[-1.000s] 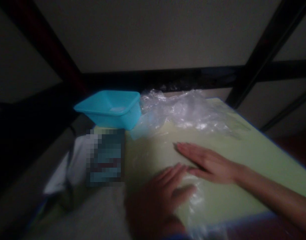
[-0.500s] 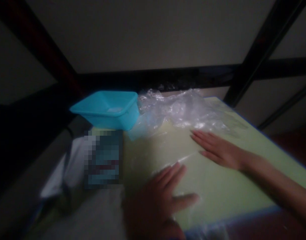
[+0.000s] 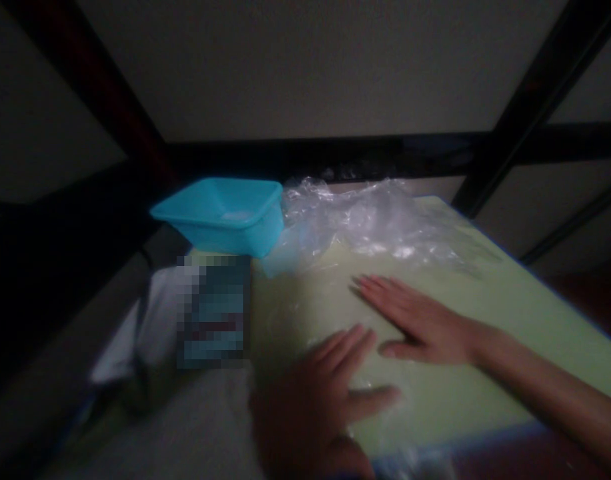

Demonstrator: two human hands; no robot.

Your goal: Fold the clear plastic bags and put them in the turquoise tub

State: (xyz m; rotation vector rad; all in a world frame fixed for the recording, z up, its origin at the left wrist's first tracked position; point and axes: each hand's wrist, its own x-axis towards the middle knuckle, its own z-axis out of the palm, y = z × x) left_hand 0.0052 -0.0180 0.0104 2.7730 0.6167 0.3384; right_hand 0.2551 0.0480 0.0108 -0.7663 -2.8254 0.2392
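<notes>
A thin, clear plastic sheet (image 3: 335,293) is spread over the yellow-green tabletop (image 3: 510,320), its far part crumpled and shiny. My left hand (image 3: 315,400) rests on the near part of the sheet, fingers stretched and thumb apart. To the right and a little farther off, my right hand (image 3: 415,320) lies flat with its palm down and fingers extended leftward. Whether film lies directly under the right palm is hard to make out. Neither hand grips anything.
A turquoise plastic basin (image 3: 225,223) stands at the back left. In front of it is a dark teal, pixelated flat item (image 3: 215,320), with a white sheet-like thing (image 3: 120,340) beside it. Blue edging (image 3: 540,277) runs along the table, and a pale wall (image 3: 310,73) rises behind.
My right hand has slid left and slightly nearer over the surface, with its thumb now spread. My left hand stays almost where it was. The view has shifted slightly.
</notes>
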